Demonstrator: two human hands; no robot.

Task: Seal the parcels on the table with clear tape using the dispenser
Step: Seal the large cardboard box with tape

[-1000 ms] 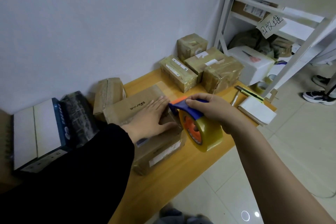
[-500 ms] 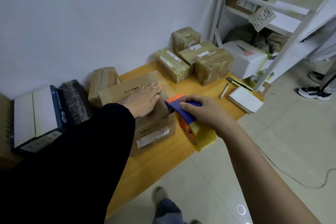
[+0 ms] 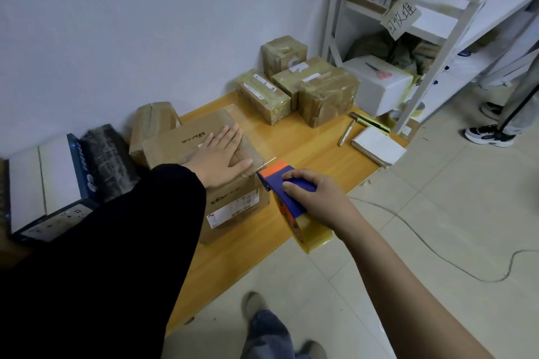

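Observation:
A brown cardboard parcel [image 3: 233,207] stands on the wooden table [image 3: 306,154]. My left hand [image 3: 221,159] lies flat on its top with fingers straight, pressing it down. My right hand [image 3: 315,198] grips the blue and orange tape dispenser [image 3: 280,181], which carries a roll of clear tape [image 3: 312,234]. The dispenser's orange front edge sits at the near right top corner of the parcel. A thin strip of clear tape stretches from it onto the box top.
Several taped parcels [image 3: 294,87] sit at the table's far end, another [image 3: 151,125] behind the one I hold. A notepad [image 3: 377,146], a pen [image 3: 345,132] and a cutter [image 3: 370,122] lie at the right. A white shelf [image 3: 414,46] and someone's shoes [image 3: 490,134] are beyond.
My right hand has pulled the dispenser back across the parcel top toward me and down to its near right corner. My left hand stayed flat on the box.

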